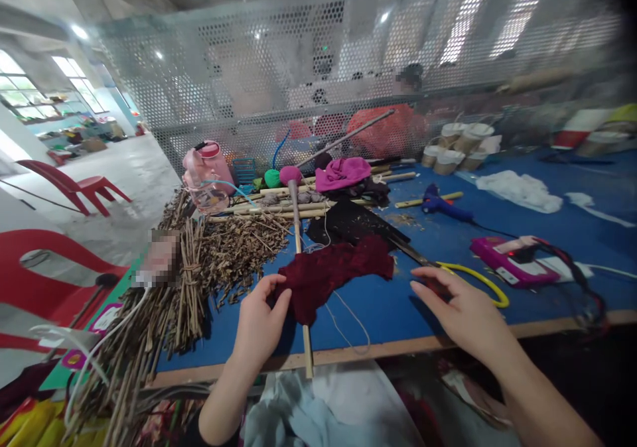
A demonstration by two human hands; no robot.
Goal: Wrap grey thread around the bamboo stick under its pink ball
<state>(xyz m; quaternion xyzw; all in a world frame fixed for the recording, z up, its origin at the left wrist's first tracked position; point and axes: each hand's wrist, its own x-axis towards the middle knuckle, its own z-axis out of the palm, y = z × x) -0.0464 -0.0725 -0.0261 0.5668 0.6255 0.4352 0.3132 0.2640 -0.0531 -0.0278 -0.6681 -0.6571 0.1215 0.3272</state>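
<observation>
A dark red cloth (pixel 333 271) lies near the front of the blue table, across a wooden stick (pixel 307 351) topped with a pink ball (pixel 290 175). My left hand (pixel 263 314) touches the cloth's left end, thumb and fingers curved around its edge. To the right of the cloth, my right hand (pixel 458 304) is above the table with thumb and fingers apart, holding nothing. Large scissors with yellow handles (pixel 482 281) lie just beyond my right hand. A thin loose string (pixel 355 324) curls below the cloth.
Bundled dry twigs (pixel 192 268) cover the table's left side. Behind are a pink jug (pixel 209 175), magenta cloth (pixel 343 174) and a black cloth (pixel 348 221). A blue glue gun (pixel 445 205), purple power strip (pixel 515 261) and paper cups (pixel 450 160) stand right. Perforated metal panel (pixel 279 75) closes the back.
</observation>
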